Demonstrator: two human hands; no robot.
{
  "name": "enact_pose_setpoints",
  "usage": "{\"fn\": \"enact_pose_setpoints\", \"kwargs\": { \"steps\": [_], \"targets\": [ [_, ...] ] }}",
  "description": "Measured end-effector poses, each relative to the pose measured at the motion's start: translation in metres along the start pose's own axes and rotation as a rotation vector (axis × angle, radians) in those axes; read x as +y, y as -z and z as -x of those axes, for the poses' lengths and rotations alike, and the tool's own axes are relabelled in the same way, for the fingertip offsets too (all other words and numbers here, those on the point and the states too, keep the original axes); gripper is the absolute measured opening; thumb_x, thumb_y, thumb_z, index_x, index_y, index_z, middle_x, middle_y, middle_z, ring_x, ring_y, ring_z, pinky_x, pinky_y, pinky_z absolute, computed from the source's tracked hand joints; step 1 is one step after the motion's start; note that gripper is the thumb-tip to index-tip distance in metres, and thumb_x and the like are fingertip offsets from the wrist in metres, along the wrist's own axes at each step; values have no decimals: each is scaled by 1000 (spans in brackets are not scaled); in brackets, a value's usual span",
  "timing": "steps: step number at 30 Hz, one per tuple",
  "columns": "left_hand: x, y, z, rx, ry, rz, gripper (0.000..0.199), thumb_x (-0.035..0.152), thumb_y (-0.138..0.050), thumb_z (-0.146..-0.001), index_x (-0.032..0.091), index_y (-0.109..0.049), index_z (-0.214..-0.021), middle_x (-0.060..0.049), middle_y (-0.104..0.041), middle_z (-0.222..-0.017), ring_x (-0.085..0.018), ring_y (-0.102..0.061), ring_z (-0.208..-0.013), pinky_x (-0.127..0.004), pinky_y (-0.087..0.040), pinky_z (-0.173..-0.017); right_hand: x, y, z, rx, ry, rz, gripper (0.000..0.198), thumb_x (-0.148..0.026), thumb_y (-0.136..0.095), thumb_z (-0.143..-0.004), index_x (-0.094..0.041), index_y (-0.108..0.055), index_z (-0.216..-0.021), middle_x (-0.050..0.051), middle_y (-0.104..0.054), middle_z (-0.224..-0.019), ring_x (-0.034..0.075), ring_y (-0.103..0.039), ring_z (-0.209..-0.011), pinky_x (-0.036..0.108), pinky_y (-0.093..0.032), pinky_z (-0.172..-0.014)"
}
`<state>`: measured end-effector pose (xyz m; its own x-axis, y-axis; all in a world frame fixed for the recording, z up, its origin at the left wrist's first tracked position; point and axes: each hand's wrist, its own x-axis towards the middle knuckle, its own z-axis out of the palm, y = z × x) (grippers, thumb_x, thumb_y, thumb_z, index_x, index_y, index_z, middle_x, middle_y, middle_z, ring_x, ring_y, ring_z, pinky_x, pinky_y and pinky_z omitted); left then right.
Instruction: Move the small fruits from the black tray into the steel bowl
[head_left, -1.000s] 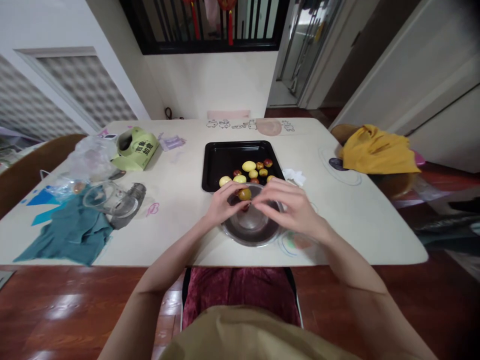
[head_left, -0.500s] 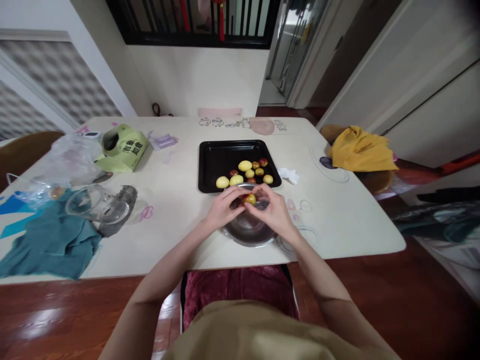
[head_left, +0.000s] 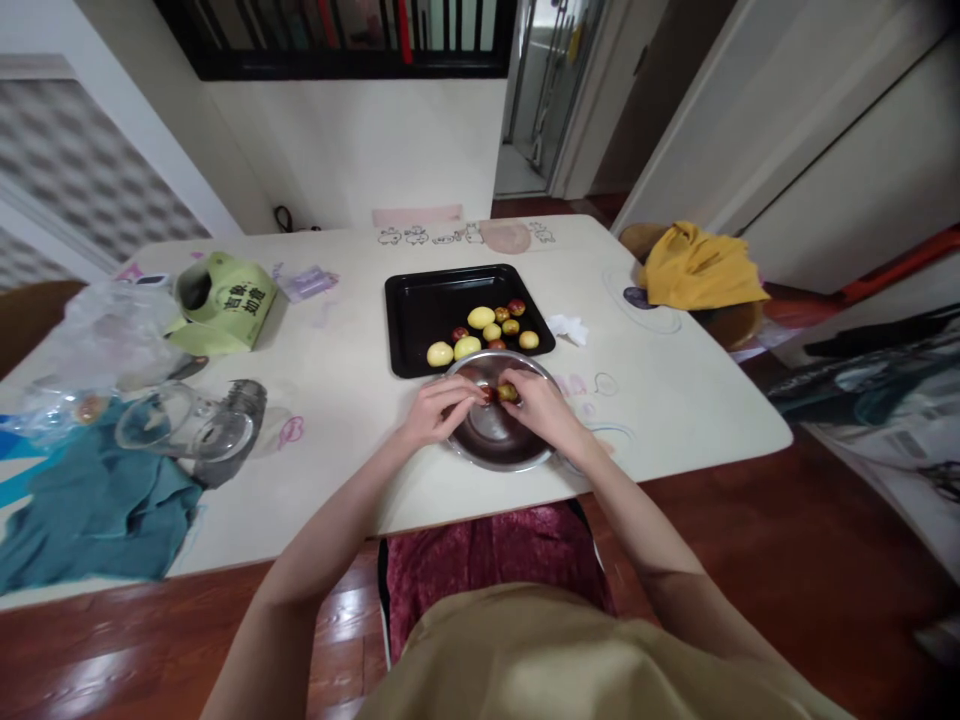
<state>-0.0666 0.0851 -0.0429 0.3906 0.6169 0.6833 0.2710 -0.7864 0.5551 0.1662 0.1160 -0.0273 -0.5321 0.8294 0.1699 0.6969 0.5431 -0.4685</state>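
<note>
Both hands meet over a steel bowl [head_left: 499,462]. Pinched in the fingertips of my left hand [head_left: 436,412] is a small dark red fruit [head_left: 487,395]. My right hand [head_left: 541,404] grips a yellow-green and reddish-brown fruit [head_left: 508,391], which looks like a jujube. The two pieces sit side by side; whether they are separate fruits or parts of one, I cannot tell. Behind the bowl, a black tray [head_left: 420,300] holds several small fruits, among them a yellow one [head_left: 481,318] and a dark red one [head_left: 516,307].
White crumpled tissue [head_left: 568,329] lies right of the tray. On the left are a green paper box [head_left: 232,310], a clear plastic bag [head_left: 112,325], a clear jug [head_left: 180,420] and a teal cloth [head_left: 105,510]. A yellow cloth [head_left: 697,265] hangs over a chair at the right.
The hands have drawn slightly apart over the bowl. Where one fruit showed between them, a red piece is now at the left fingers and a greenish one at the right. The whole view has shifted.
</note>
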Motion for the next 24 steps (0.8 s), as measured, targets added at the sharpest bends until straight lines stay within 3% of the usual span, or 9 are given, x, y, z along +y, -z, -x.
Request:
{"fn": "enact_pose_setpoints", "kwargs": {
  "steps": [4,8,13,18,24],
  "targets": [
    [-15,-5,13,82,-93,-61,51,36,-34,-113,20,-77,-91,-10,-80,-93,-20,-76,-87,-37,-60,-79,2,-5,-1,33,-8,25,28,-5,-69,-86,-19,-67,-110,12,-75,-112,30,-71,-105,39,-54,-92],
    [-27,-7,19,16,-167,-82,61,42,-25,-113,21,-77,-87,-9,-79,-90,-20,-75,-85,-37,-59,-77,5,-5,2,76,-10,17,30,-6,-73,-85,-19,-69,-113,12,-75,-117,30,-71,-107,41,-55,-93],
    [-25,-6,18,-16,-242,-75,57,35,-27,-113,20,-76,-88,-8,-79,-88,-19,-73,-81,-35,-56,-75,6,-2,6,99,-23,-10,34,-5,-76,-83,-20,-71,-113,11,-76,-117,29,-72,-107,43,-57,-94],
    [-13,-8,16,5,-338,-74,46,26,-32,-112,19,-73,-92,-8,-78,-86,-18,-72,-77,-33,-53,-72,8,10,6,154,-16,-116,26,-10,-76,-86,-21,-73,-110,9,-77,-114,27,-74,-102,42,-58,-93],
    [-12,-12,22,1,-400,-85,44,19,-36,-110,19,-64,-76,-4,-73,-68,-15,-68,-59,-29,-49,-57,38,37,-32,289,13,-137,14,-21,-65,-96,-21,-74,-106,9,-76,-106,26,-73,-97,40,-59,-90]
  ]
}}
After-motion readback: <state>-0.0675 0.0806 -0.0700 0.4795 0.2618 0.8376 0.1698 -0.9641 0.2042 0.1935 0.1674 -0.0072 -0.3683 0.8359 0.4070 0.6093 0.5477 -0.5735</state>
